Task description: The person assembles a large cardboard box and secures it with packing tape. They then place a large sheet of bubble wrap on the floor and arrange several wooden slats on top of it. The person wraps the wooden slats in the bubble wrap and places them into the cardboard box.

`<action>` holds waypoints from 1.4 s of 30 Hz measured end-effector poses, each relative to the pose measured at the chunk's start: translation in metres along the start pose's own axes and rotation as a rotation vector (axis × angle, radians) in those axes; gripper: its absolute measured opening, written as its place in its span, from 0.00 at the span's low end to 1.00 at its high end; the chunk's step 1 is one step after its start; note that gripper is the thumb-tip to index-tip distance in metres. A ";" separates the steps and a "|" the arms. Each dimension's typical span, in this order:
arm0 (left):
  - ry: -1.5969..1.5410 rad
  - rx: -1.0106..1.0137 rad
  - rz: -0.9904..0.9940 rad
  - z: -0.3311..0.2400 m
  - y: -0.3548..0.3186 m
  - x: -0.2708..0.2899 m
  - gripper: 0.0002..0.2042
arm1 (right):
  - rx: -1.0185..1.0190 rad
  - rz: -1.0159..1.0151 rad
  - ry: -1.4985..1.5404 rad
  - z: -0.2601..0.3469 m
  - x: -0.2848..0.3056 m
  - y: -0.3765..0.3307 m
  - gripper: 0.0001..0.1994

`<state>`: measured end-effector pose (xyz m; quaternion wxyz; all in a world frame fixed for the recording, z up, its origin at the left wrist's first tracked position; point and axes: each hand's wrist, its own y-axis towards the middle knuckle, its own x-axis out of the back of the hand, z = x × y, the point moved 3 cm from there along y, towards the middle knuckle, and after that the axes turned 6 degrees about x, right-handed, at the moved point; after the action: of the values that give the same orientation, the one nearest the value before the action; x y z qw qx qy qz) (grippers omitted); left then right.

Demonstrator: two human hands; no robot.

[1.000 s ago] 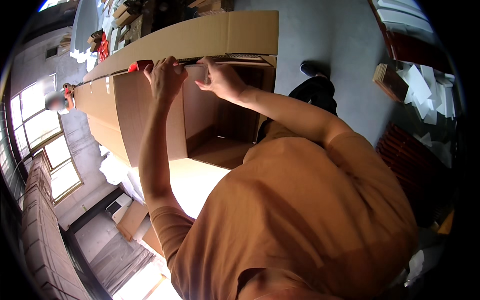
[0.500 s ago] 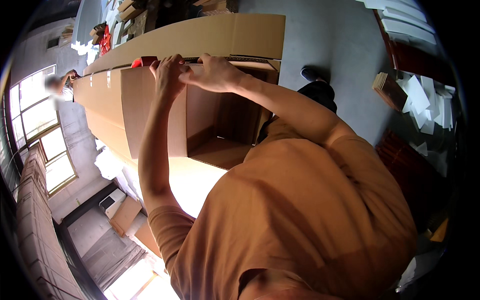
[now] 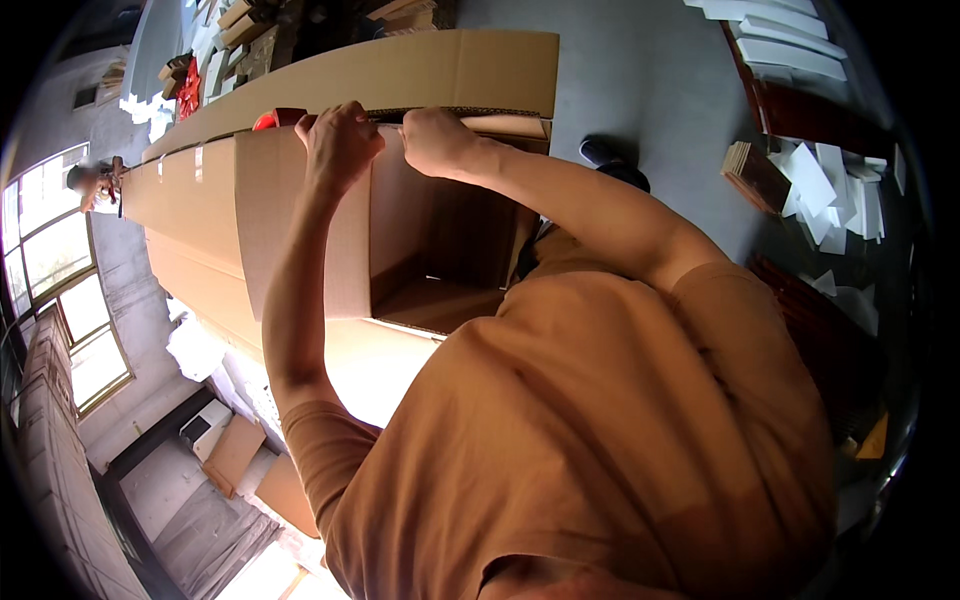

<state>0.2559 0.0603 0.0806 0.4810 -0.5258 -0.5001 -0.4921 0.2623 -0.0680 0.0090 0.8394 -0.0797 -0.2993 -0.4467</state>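
Observation:
A long brown cardboard box (image 3: 190,225) lies before me, its near end open on a dark wooden-looking inside. At the top edge of that opening, both my hands are closed with fingers curled. My left hand (image 3: 340,148) is beside a red tape roll (image 3: 278,119) resting on the box edge. A short way to the right is my right hand (image 3: 437,143), in a fist. A thin pale strip shows in the gap between them; whether it is tape or the board's edge I cannot tell. A long raised flap (image 3: 480,75) stands beyond my hands.
Another person (image 3: 97,188) is at the far left end of the box. White foam pieces (image 3: 825,190) and a wood stack (image 3: 755,177) lie on the floor at right. More foam slabs (image 3: 790,50) are at upper right. Windows (image 3: 60,270) line the left wall.
My hands, touching each other before, are now a little apart, and my right fingers have curled into a fist. The whole view has shifted slightly.

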 end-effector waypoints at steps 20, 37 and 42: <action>-0.060 -0.007 -0.025 -0.001 -0.001 -0.001 0.15 | -0.374 0.281 0.760 -0.022 -0.038 0.026 0.17; 0.053 -0.016 -0.087 -0.015 -0.009 -0.017 0.08 | -0.279 0.061 1.163 -0.011 -0.078 -0.018 0.35; 0.079 -0.002 -0.135 -0.014 -0.007 -0.014 0.08 | -0.173 0.223 1.063 -0.034 -0.075 -0.003 0.30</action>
<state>0.2483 0.0461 0.0674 0.4656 -0.4716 -0.5146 -0.5441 0.2430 -0.0301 -0.0617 0.9076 0.0569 0.2138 -0.3569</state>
